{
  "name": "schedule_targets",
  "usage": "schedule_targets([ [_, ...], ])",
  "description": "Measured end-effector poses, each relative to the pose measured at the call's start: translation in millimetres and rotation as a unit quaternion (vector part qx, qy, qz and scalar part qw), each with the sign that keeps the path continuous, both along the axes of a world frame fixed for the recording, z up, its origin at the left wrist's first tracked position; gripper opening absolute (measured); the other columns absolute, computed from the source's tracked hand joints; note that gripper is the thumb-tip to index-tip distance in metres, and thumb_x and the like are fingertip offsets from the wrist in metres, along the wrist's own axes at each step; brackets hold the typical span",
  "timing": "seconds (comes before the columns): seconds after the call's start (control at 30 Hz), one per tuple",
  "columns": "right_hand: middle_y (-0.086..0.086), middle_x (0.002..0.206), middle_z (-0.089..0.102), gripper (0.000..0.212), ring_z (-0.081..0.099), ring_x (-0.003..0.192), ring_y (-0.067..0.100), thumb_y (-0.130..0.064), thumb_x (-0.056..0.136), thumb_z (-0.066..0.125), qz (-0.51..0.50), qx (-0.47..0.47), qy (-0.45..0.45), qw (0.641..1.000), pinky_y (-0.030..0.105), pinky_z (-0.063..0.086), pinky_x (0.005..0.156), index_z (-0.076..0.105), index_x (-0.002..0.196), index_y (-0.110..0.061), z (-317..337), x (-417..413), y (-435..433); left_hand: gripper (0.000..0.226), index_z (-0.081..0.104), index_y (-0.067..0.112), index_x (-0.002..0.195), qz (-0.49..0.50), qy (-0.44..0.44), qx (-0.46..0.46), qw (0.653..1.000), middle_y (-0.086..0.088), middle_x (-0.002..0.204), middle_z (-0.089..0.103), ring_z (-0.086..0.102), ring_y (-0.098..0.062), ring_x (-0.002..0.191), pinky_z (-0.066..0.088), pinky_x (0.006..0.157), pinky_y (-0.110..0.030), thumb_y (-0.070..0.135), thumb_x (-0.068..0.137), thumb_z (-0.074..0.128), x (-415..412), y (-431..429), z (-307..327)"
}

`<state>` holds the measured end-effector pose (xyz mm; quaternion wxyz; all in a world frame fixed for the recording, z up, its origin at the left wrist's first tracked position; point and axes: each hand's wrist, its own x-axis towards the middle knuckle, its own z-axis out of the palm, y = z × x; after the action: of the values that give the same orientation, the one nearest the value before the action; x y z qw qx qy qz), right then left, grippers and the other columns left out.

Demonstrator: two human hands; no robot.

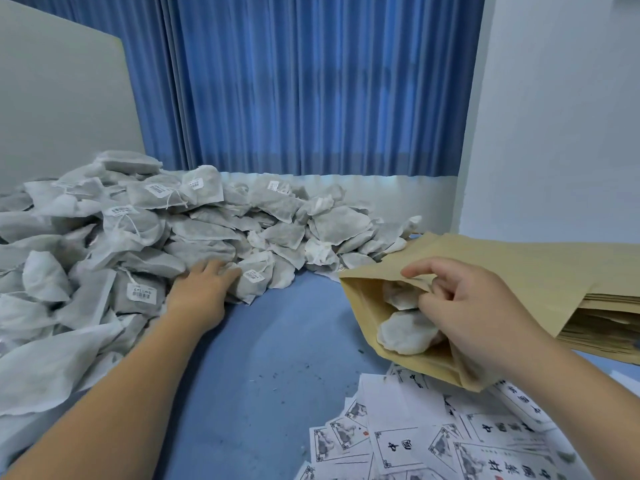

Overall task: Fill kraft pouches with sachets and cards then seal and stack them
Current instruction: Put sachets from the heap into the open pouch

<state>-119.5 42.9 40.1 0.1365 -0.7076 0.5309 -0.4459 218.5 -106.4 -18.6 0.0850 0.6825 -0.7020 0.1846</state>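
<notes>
Near the bench's [277, 341] right edge, the kraft pouch [415, 363] is pinched open by the right hand [474, 306]; the left hand [204, 289] is laid, fingers loose, on the sachet pile [138, 220]. Were that pinch lost, the pouch's sachets could be spilled.

**One head view, looking down**

You are wearing the only camera on your head; it is facing forward and down over the blue table [277, 358] toward the curtain [311, 81]. It is sitting close, with the sachet pile [138, 220] filling the left and the kraft pouch [363, 299] the right.
</notes>
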Motion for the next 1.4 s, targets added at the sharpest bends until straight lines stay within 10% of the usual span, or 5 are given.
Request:
schedule_targets([
  [0.27,-0.009,0.046,0.038,0.041,0.037,0.047,0.005,-0.001,0.08,0.052,0.016,0.008,0.012,1.0,0.019,0.038,0.051,0.065,0.088,-0.039,-8.4,0.2,-5.5,0.048,0.051,0.028,0.133,-0.041,-0.115,-0.075,0.99,0.006,0.129,0.057,0.048,-0.024,0.119,0.031,0.09,-0.038,0.019,0.086,0.05,-7.9,-16.4,-7.2],
  [0.67,-0.012,0.044,0.038,0.041,0.039,0.048,0.005,0.002,0.077,0.052,-0.005,-0.005,-0.005,1.0,0.014,0.035,0.05,0.066,0.089,-0.035,2.1,-11.7,-3.2,0.019,0.052,0.021,0.078,-0.251,0.356,0.02,0.9,0.005,0.07,0.056,0.049,-0.013,0.068,0.032,0.054,-0.016,0.039,0.084,0.051,-67.0,62.3,22.2],
  [0.83,-0.012,0.044,0.038,0.041,0.038,0.047,0.004,0.001,0.078,0.053,-0.008,-0.003,-0.007,1.0,0.014,0.035,0.05,0.064,0.087,-0.038,0.7,-14.0,-3.8,0.04,0.052,0.032,0.128,-0.302,0.173,0.043,0.936,0.011,0.109,0.062,0.055,-0.01,0.096,0.04,0.079,-0.022,0.045,0.09,0.059,-86.7,75.8,19.2],
  [1.03,-0.012,0.044,0.036,0.041,0.036,0.047,0.005,0.0,0.078,0.052,-0.009,-0.004,-0.023,1.0,0.011,0.036,0.049,0.065,0.085,-0.038,2.0,-18.6,-4.5,0.036,0.059,0.035,0.121,-0.345,0.015,0.011,0.938,0.019,0.12,0.055,0.053,-0.007,0.109,0.038,0.093,-0.03,0.048,0.087,0.057,-97.3,77.6,13.9],
  [1.4,-0.011,0.044,0.034,0.04,0.036,0.047,0.005,0.0,0.079,0.052,-0.02,-0.003,-0.029,0.999,0.012,0.034,0.05,0.065,0.084,-0.037,0.9,-22.0,-5.8,0.023,0.07,0.017,0.08,-0.266,0.578,0.056,0.769,0.006,0.073,0.07,0.063,-0.004,0.066,0.047,0.058,-0.014,0.038,0.072,0.077,-88.5,84.6,24.3],
])
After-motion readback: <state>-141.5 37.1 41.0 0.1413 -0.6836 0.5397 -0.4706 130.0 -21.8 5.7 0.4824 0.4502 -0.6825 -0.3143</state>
